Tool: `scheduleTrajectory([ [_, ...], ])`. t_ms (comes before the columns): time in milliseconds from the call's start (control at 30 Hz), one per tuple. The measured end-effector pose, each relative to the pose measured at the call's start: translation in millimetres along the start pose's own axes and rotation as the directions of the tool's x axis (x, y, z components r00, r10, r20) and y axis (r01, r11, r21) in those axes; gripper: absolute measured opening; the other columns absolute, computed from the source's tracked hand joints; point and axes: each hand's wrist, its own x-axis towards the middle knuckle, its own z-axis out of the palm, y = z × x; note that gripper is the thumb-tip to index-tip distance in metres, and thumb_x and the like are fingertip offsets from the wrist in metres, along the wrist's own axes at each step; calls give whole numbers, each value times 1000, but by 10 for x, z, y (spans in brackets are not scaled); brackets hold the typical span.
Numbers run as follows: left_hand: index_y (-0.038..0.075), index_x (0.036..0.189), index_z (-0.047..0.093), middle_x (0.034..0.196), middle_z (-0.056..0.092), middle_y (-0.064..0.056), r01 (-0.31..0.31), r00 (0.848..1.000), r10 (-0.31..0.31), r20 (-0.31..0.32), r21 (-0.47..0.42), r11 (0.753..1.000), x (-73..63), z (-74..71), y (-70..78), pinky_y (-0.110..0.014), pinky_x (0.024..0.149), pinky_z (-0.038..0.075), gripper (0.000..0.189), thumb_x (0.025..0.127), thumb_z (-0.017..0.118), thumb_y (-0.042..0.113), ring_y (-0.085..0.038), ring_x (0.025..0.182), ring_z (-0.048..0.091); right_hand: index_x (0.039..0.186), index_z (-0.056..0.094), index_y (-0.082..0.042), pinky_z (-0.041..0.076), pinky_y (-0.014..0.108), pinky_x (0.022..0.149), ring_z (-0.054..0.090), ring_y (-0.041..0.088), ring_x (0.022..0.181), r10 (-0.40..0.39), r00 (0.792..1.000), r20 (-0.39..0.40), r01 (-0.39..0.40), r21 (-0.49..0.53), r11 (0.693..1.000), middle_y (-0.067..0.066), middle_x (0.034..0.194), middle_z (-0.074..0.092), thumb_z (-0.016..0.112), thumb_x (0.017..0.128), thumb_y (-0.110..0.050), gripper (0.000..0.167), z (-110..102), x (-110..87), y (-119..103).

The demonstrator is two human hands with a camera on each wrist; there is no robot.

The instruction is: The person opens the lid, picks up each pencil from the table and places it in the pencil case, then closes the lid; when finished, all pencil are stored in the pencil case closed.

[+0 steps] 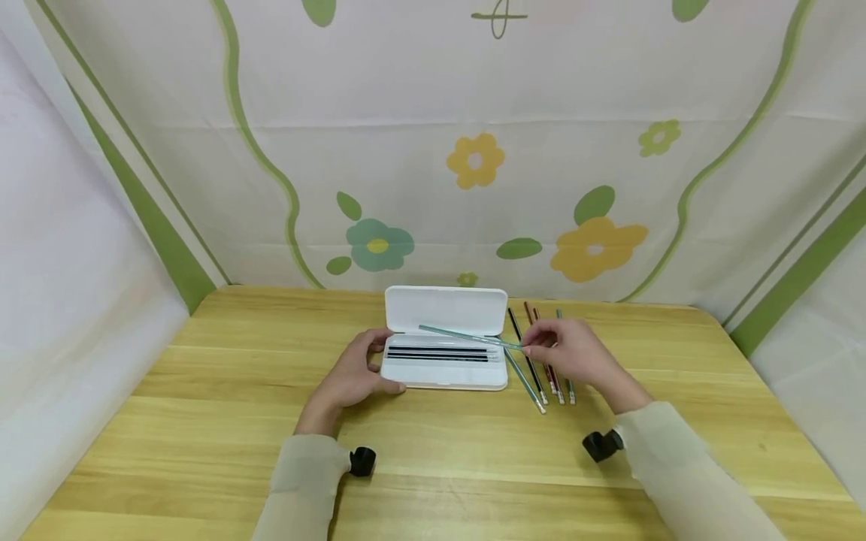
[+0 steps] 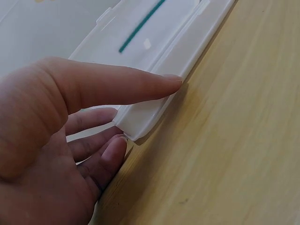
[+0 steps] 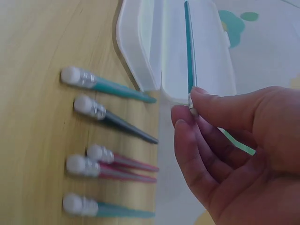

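A white pencil case (image 1: pixel 446 376) lies with its lid (image 1: pixel 446 309) raised, several dark pencils (image 1: pixel 436 358) side by side in its tray. My left hand (image 1: pixel 352 373) grips the case's left end, thumb (image 2: pixel 154 88) along the front wall and fingers around the corner. Between thumb and fingertips, my right hand (image 1: pixel 571 351) pinches a teal pencil (image 1: pixel 460 334) near its end. That pencil is held across the case, above the tray; the right wrist view also shows the pencil (image 3: pixel 189 51) against the white lid.
Right of the case lie loose eraser-tipped pencils: a teal one (image 1: pixel 525 384), a black one (image 1: pixel 530 362), red ones (image 3: pixel 123 161) and another teal one (image 3: pixel 124 211). A flowered cloth (image 1: pixel 413 150) hangs behind the wooden table (image 1: pixel 440 466).
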Motion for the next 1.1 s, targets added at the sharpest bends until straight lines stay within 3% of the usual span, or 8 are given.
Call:
scheduleTrajectory([
  [400, 3, 155, 48, 152, 54, -20, -5, 1000, 5, 7, -12, 1000, -5, 15, -22, -36, 97, 51, 93, 75, 95, 4, -35, 130, 58, 100, 78, -5, 53, 30, 75, 64, 16, 82, 1, 1000, -12, 0, 27, 1000, 6, 93, 76, 78, 99, -11, 6, 323, 320, -62],
  [667, 4, 155, 48, 153, 52, -20, 5, 1000, -5, 3, -9, 1000, -8, 13, -11, -36, 97, 50, 93, 75, 95, 5, -34, 130, 57, 100, 81, -11, 56, 35, 79, 66, 15, 84, 34, 998, -50, -33, 29, 999, 4, 97, 77, 76, 99, -10, 5, 470, 349, -72],
  [1100, 4, 155, 49, 152, 54, -20, 3, 1000, -3, -7, 3, 1000, 8, 10, -18, -37, 100, 49, 93, 75, 95, 5, -34, 133, 55, 100, 83, -11, 51, 32, 68, 61, 14, 74, 5, 987, -162, -10, -31, 999, 7, 104, 77, 80, 97, -10, 5, 585, 349, -85],
])
